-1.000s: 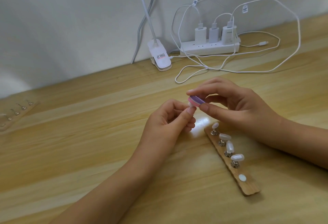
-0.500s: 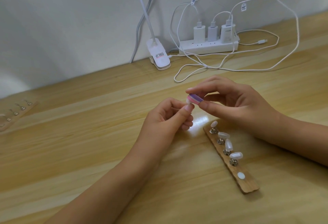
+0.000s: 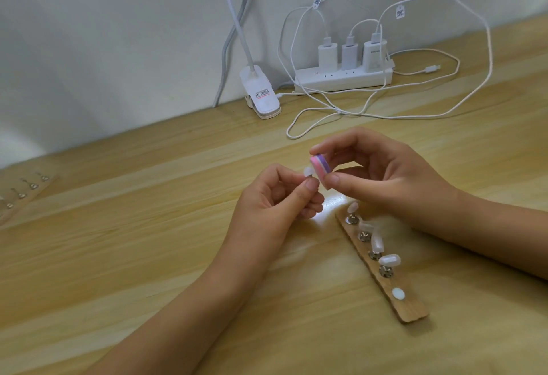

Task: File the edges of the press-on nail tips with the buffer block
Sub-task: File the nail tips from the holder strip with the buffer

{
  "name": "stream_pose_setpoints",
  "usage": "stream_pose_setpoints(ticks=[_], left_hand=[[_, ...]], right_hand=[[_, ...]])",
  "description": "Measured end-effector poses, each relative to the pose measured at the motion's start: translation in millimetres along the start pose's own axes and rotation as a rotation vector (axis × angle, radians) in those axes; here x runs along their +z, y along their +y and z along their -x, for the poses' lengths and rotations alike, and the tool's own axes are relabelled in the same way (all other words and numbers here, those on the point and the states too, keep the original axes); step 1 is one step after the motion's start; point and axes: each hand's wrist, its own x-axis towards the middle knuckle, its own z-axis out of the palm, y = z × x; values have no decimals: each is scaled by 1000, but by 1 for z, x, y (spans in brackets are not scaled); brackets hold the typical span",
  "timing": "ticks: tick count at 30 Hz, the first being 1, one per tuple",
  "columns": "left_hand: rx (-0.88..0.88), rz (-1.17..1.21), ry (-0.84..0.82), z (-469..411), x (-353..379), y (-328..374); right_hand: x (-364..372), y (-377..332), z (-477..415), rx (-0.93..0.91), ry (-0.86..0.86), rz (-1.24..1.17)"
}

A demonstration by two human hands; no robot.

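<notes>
Nearly upright buffer block (image 3: 319, 167) beside nail tip (image 3: 308, 171).

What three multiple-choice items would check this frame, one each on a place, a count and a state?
1. Where does the wooden strip lie?
A) on the table by the right hand
B) against the wall
C) on a shelf

2. How many chargers sit in the power strip?
A) one
B) three
C) five

3. What is the right hand doing?
A) resting flat
B) pinching the buffer block
C) pulling a cable

Key:
1 A, the strip lies flat just under the right wrist.
2 B, three white plugs stand side by side.
3 B, thumb and fingers clamp the pink and purple block next to the nail tip that the left hand pinches.
</notes>
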Motion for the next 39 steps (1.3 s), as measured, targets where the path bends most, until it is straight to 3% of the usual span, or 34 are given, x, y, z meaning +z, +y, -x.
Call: stream_pose_setpoints(ticks=[14, 17, 21, 26, 39], left_hand=[[-6, -38, -43, 1, -1, 2], [1, -57, -51, 1, 0, 2], [-20, -43, -52, 0, -1, 2], [-30, -44, -68, 1, 0, 3], [-18, -52, -46, 3, 0, 4]], right_hand=[[-2, -1, -1, -1, -21, -5], [1, -2, 2, -56, -55, 63], [-5, 0, -2, 37, -23, 77], [-3, -1, 0, -45, -61, 174], [-8, 3, -2, -12, 15, 251]])
